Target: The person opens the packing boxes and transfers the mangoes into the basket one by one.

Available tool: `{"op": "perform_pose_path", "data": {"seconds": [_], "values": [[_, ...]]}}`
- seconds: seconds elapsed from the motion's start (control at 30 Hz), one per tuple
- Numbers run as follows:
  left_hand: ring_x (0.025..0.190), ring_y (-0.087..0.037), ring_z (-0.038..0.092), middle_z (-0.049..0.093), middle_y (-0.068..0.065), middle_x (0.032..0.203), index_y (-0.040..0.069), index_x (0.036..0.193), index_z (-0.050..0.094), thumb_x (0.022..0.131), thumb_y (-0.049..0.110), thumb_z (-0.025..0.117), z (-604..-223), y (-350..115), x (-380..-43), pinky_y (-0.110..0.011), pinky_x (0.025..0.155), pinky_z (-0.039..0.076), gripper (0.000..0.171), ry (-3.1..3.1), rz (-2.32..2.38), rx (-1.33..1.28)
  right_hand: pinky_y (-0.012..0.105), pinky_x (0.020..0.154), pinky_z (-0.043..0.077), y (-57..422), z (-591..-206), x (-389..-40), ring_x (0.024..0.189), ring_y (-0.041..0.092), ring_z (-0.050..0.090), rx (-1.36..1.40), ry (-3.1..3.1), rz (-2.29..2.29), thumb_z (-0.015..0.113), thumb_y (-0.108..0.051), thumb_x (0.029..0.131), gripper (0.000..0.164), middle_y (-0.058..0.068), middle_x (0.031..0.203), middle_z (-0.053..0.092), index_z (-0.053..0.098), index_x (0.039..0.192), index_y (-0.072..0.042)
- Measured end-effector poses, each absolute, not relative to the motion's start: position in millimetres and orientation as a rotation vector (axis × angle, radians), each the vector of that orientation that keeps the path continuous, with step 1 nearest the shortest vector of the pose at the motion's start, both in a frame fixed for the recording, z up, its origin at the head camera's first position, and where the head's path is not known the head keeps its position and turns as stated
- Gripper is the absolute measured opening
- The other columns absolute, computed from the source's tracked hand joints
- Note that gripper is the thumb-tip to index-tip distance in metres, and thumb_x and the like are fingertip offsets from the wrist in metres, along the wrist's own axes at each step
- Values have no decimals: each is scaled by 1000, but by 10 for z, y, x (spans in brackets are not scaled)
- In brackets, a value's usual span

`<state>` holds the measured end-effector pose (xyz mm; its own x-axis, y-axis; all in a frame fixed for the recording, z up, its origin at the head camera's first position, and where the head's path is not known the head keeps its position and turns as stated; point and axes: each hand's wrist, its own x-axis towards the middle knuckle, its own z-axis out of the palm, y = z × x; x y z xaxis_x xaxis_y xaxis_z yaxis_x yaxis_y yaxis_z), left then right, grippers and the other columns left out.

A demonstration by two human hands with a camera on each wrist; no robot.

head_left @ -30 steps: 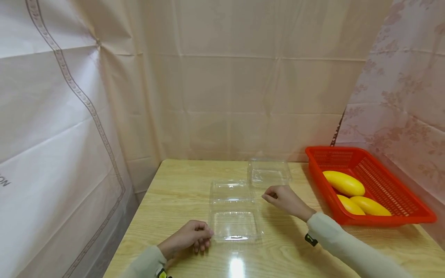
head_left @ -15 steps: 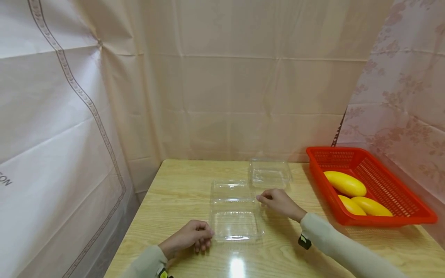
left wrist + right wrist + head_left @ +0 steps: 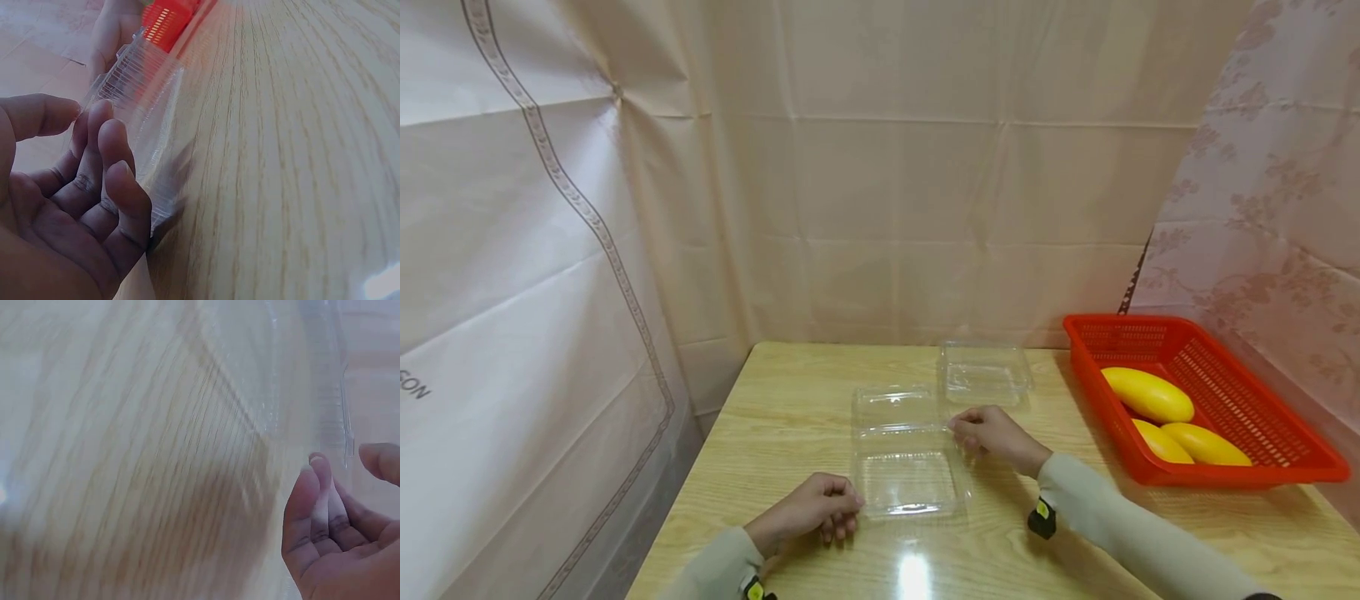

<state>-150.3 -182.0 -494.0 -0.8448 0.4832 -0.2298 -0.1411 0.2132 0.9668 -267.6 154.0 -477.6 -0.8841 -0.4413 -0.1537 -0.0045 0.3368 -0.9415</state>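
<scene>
A clear plastic clamshell box (image 3: pixel 910 482) lies unfolded on the wooden table, its two halves one behind the other. My left hand (image 3: pixel 808 510) pinches the near half's left rim between thumb and forefinger; the left wrist view shows the other fingers (image 3: pixel 128 194) loosely bent below. At the box's right edge, near the fold, is my right hand (image 3: pixel 1000 437). In the right wrist view its thumb (image 3: pixel 382 464) and fingers (image 3: pixel 303 500) stand apart around the rim; whether they touch it I cannot tell.
Behind and to the right stands another clear plastic box (image 3: pixel 985 379). A red plastic basket (image 3: pixel 1262 392) at the table's right side holds yellow mango-like fruits (image 3: pixel 1150 396). Cloth curtains (image 3: pixel 887 167) hang at the back and sides of the wooden table (image 3: pixel 790 400).
My right hand has moved left and slightly nearer, up to the unfolded box's right edge. The left hand and the box stay where they were.
</scene>
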Motion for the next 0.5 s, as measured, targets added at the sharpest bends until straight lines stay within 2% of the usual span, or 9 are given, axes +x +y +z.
{"op": "perform_pose_path", "data": {"seconds": [0.23,0.5], "values": [[61,-11,60,70,-6,78,-4,94,65,103,16,61,-4943,-1808,-1499,-22,51,48,22,1989,1675,311,29,64,51,1552,-4842,-2758,72,15,59,-294,2072,-1697,65,-14,102,47,11,97,69,47,139,9],[61,-12,60,70,-6,78,-6,95,65,102,17,62,-4921,-1809,-1492,-24,51,47,25,1993,1680,280,35,62,50,1552,-4793,-2756,66,20,53,-444,2042,-1736,69,-4,98,38,13,85,64,41,122,7]]}}
